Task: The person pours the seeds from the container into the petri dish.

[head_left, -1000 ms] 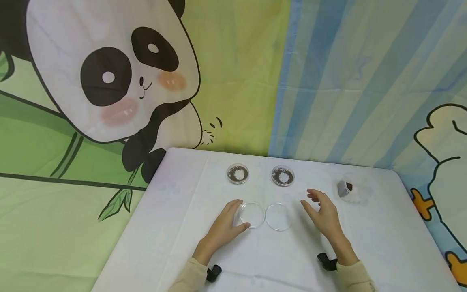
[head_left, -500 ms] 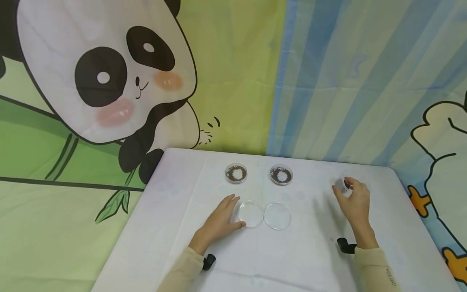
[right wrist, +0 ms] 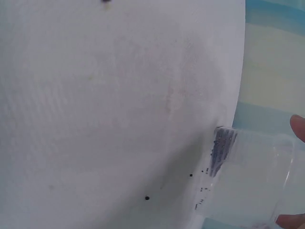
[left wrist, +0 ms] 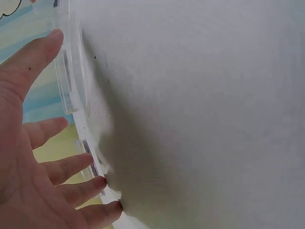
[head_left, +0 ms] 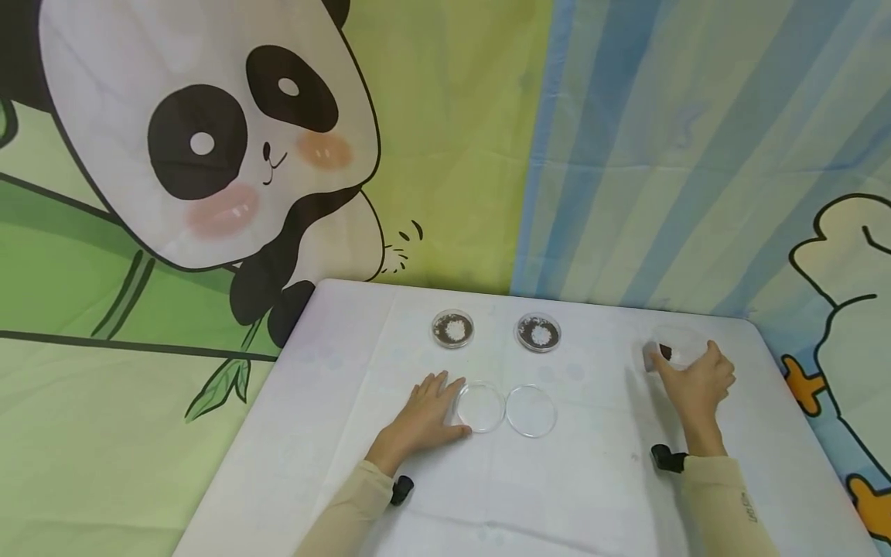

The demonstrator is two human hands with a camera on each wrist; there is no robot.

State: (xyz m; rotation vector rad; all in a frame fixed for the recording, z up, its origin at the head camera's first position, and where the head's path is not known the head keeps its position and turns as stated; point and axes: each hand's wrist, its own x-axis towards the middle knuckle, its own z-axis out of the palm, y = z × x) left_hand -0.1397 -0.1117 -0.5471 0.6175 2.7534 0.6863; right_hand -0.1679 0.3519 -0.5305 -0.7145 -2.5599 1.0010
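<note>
My left hand (head_left: 426,418) rests with spread fingers at the left edge of a clear petri dish (head_left: 480,407); in the left wrist view its thumb overlaps the dish wall (left wrist: 71,71). A second clear round dish part (head_left: 531,411) lies right beside that dish. My right hand (head_left: 698,381) is at a clear plastic cup (right wrist: 252,176) with dark small grains (right wrist: 223,148) gathered at one side of its base. In the right wrist view, two fingertips (right wrist: 289,221) appear right at opposite ends of the cup's rim, spread apart.
Two petri dishes with dark grains and a white patch stand at the back, one on the left (head_left: 452,329) and one on the right (head_left: 538,333). Stray dark grains (right wrist: 147,198) dot the white table (head_left: 557,495). A printed curtain (head_left: 445,155) hangs behind it.
My right hand has moved right and away from me, from beside the dishes to the clear cup, then farther right along it. My left hand stays by the petri dish, its fingers spreading slightly.
</note>
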